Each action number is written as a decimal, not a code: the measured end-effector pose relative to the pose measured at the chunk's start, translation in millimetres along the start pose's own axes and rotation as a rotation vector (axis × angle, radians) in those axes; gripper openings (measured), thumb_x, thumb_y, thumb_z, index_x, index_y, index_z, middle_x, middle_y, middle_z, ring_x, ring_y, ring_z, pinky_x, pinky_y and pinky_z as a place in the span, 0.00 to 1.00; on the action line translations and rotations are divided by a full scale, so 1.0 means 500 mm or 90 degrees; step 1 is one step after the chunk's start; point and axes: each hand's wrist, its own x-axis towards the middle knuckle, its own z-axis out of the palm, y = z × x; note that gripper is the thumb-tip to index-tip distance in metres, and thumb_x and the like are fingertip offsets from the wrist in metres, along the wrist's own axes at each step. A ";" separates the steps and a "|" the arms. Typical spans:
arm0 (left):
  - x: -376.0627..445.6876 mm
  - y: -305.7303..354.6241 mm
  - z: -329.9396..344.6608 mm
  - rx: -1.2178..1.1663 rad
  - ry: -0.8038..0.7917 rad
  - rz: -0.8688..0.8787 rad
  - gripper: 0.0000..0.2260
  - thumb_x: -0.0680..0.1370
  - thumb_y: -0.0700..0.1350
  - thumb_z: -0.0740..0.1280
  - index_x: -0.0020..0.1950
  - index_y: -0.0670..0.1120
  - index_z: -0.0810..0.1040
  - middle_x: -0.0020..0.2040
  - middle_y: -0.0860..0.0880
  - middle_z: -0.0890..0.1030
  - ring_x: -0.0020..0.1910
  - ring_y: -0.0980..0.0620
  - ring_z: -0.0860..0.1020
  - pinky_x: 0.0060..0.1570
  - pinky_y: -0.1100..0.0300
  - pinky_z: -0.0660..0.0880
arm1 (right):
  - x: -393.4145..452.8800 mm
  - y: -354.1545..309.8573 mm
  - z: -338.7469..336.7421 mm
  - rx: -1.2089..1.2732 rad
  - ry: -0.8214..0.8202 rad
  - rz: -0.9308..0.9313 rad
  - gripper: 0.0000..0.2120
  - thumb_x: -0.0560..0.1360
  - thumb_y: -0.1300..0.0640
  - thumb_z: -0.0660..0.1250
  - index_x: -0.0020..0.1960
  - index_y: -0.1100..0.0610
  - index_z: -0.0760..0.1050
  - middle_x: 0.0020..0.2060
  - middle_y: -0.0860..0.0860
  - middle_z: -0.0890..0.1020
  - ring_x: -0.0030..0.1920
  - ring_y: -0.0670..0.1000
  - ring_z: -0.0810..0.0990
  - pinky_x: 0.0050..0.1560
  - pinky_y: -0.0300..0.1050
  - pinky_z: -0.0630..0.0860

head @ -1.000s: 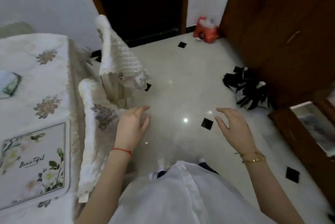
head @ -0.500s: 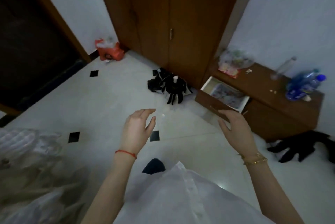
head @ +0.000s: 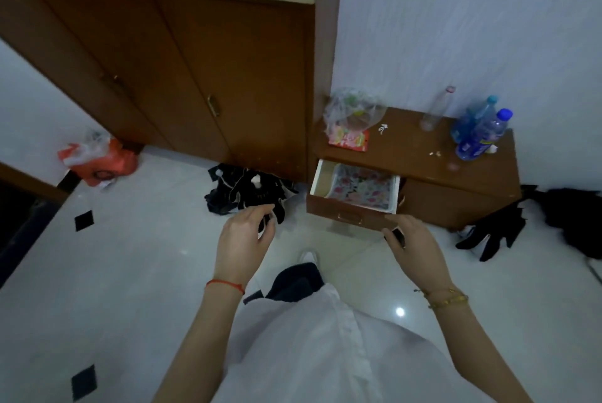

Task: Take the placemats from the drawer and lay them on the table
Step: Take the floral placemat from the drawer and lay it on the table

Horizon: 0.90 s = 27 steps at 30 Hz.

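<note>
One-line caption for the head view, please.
Both hands, left and right, reach empty toward the open drawer holding a floral placemat.

A low brown side cabinet (head: 423, 155) stands against the white wall, just beside a tall wooden cupboard (head: 202, 76). On its top lie a crumpled clear plastic bag (head: 353, 112) over a red and pink packet (head: 348, 141), a small white scrap (head: 383, 128), an empty clear bottle (head: 436, 109) and two blue-capped water bottles (head: 479, 132) near the right end. Its left drawer (head: 353, 207) is pulled open, and a floral placemat (head: 361, 187) lies flat inside. The white tiled floor (head: 146, 256) carries an orange plastic bag (head: 101, 161), a black heap of cloth (head: 247, 190) at the cupboard's foot and more black cloth (head: 537, 223) right of the cabinet.
</note>
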 end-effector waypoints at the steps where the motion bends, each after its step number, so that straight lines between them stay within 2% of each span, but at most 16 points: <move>1: 0.046 -0.003 0.005 -0.008 -0.005 0.016 0.12 0.77 0.42 0.68 0.60 0.44 0.80 0.52 0.47 0.83 0.50 0.49 0.81 0.52 0.53 0.79 | 0.033 -0.002 -0.004 0.002 0.008 0.010 0.13 0.78 0.57 0.66 0.61 0.59 0.75 0.52 0.55 0.80 0.54 0.55 0.77 0.52 0.47 0.75; 8: 0.318 0.016 0.080 -0.013 -0.054 0.149 0.12 0.78 0.42 0.66 0.61 0.42 0.78 0.54 0.45 0.83 0.53 0.48 0.80 0.55 0.52 0.78 | 0.207 0.044 -0.009 0.023 0.086 0.107 0.12 0.78 0.55 0.63 0.60 0.58 0.75 0.54 0.53 0.80 0.55 0.55 0.77 0.51 0.53 0.77; 11: 0.386 0.024 0.146 -0.028 -0.105 0.167 0.13 0.79 0.42 0.65 0.62 0.42 0.78 0.54 0.46 0.82 0.54 0.48 0.79 0.55 0.50 0.78 | 0.246 0.092 0.010 0.035 0.090 0.169 0.14 0.78 0.55 0.63 0.62 0.58 0.75 0.55 0.54 0.79 0.53 0.53 0.77 0.51 0.48 0.76; 14: 0.429 0.033 0.221 -0.036 -0.137 0.179 0.12 0.78 0.40 0.66 0.62 0.42 0.77 0.53 0.45 0.82 0.52 0.47 0.79 0.53 0.50 0.78 | 0.280 0.143 0.038 0.040 0.092 0.229 0.12 0.78 0.57 0.65 0.59 0.60 0.75 0.50 0.56 0.79 0.49 0.55 0.77 0.47 0.47 0.74; 17: 0.464 0.036 0.309 -0.047 -0.161 0.152 0.13 0.78 0.40 0.66 0.62 0.41 0.77 0.54 0.44 0.81 0.51 0.46 0.79 0.52 0.51 0.79 | 0.317 0.202 0.076 0.057 0.070 0.270 0.13 0.78 0.57 0.64 0.61 0.60 0.75 0.51 0.56 0.79 0.51 0.56 0.77 0.49 0.49 0.74; 21: 0.495 0.017 0.445 -0.049 -0.191 0.114 0.12 0.79 0.40 0.64 0.63 0.41 0.76 0.54 0.43 0.80 0.53 0.46 0.77 0.53 0.52 0.77 | 0.373 0.292 0.143 0.067 0.034 0.304 0.15 0.79 0.56 0.63 0.64 0.60 0.73 0.56 0.56 0.78 0.53 0.54 0.76 0.51 0.44 0.72; 24: 0.508 -0.022 0.552 -0.032 -0.214 0.060 0.11 0.80 0.43 0.61 0.60 0.40 0.76 0.53 0.42 0.79 0.52 0.45 0.77 0.49 0.49 0.78 | 0.408 0.366 0.213 0.066 -0.007 0.301 0.16 0.79 0.56 0.62 0.65 0.60 0.72 0.60 0.57 0.77 0.57 0.56 0.76 0.55 0.47 0.73; 27: 0.523 -0.069 0.662 -0.034 -0.227 0.045 0.10 0.80 0.42 0.61 0.57 0.39 0.76 0.52 0.42 0.79 0.50 0.44 0.78 0.47 0.49 0.78 | 0.443 0.445 0.300 0.065 -0.030 0.292 0.17 0.79 0.56 0.62 0.67 0.59 0.71 0.61 0.57 0.77 0.60 0.57 0.75 0.59 0.49 0.73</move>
